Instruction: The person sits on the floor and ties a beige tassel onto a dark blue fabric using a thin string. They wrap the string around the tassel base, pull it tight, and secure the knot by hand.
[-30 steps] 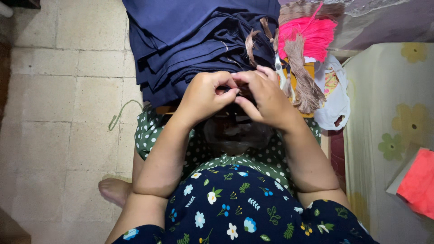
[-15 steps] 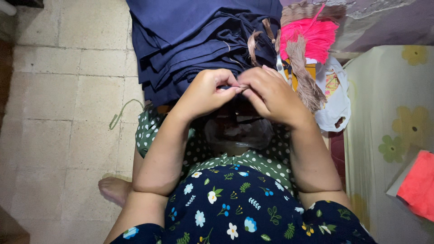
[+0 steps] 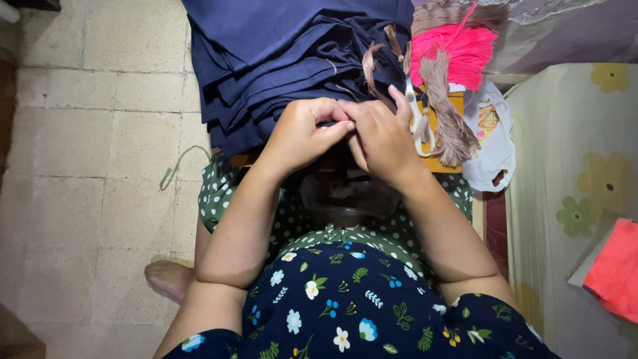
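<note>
My left hand (image 3: 302, 133) and my right hand (image 3: 382, 136) meet fingertip to fingertip over the near edge of a stack of folded navy blue cloth (image 3: 279, 60). Both pinch the cloth edge at the same spot; what lies between the fingertips is hidden. Tan thread strands (image 3: 372, 66) lie on the cloth just beyond my right hand. A clear round container (image 3: 342, 196) rests in my lap under the wrists.
Bundles of pink thread (image 3: 458, 50) and tan thread (image 3: 448, 113), white-handled scissors (image 3: 419, 116) and a white plastic bag (image 3: 492, 143) lie to the right. A floral mattress (image 3: 578, 186) with a red cloth (image 3: 615, 269) is far right. Tiled floor (image 3: 93, 153) and a loose green string (image 3: 179, 163) are left.
Both hands have kept pinching the cloth edge, with small finger shifts only. The view has drifted slightly.
</note>
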